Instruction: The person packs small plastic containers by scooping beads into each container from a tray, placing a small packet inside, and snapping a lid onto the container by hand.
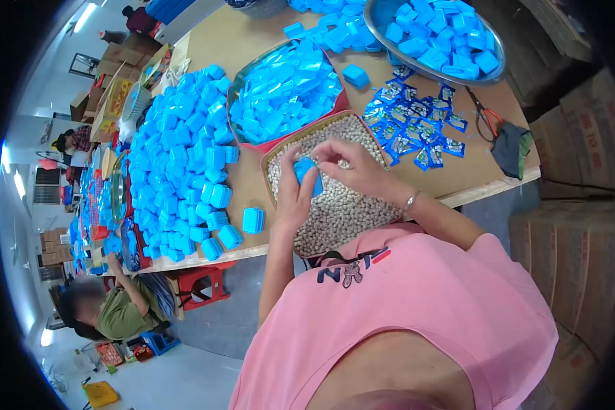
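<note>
My left hand (pixel 297 191) is closed around a small blue plastic case (pixel 310 179), held above a tray (pixel 265 164) full of small pale round pellets (pixel 345 222). My right hand (pixel 348 167) comes in from the right, thumb and fingertips pinched together beside the top of the case. Whatever is in that pinch is too small to make out. Just beyond the hands stands a red-edged basin (pixel 253 146) heaped with flat blue plastic pieces (pixel 287 92).
A large pile of blue cases (pixel 178 164) covers the table's left. Printed blue packets (pixel 417 126), orange-handled scissors (pixel 487 119) and dark cloth (pixel 512 152) lie right. A metal bowl (pixel 504 68) holds more cases. Cartons (pixel 567 253) stand right; another person (pixel 126 311) sits left.
</note>
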Tool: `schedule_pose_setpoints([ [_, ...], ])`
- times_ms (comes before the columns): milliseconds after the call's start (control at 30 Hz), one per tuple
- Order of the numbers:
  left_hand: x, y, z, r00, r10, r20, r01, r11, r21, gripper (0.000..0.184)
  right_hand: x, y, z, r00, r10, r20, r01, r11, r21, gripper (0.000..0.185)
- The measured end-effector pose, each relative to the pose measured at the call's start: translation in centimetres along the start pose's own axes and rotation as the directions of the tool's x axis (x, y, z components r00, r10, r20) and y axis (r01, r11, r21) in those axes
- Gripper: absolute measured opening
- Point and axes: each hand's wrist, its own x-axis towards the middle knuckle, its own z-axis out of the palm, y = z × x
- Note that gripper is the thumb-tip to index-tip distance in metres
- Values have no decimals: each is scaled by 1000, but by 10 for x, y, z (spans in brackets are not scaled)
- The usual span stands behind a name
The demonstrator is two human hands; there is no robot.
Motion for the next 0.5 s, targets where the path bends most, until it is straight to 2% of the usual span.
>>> schedule_pose_setpoints([
  [33,-3,1,0,999,2,-32,0,998,57,42,0,2,1,999,25,-27,-23,996,86,12],
  [67,-7,-1,-1,999,-7,-33,9,998,55,42,-2,6,1,999,34,-23,-31,996,87,12],
  [200,-9,-16,-10,987,-155,46,157,986,-47,43,-6,19,-11,959,-182,217,226,953,-201,18],
  [367,-16,-24,-3,980,-189,-62,181,977,-112,42,-6,31,-4,936,-304,178,350,861,-369,21],
  [400,-16,-23,-1,982,-181,-48,174,978,-118,42,-5,30,-4,938,-302,170,345,857,-383,21],
  [500,-11,-18,6,988,-34,-147,42,998,49,37,-2,22,1,969,-217,117,243,924,-297,16],
])
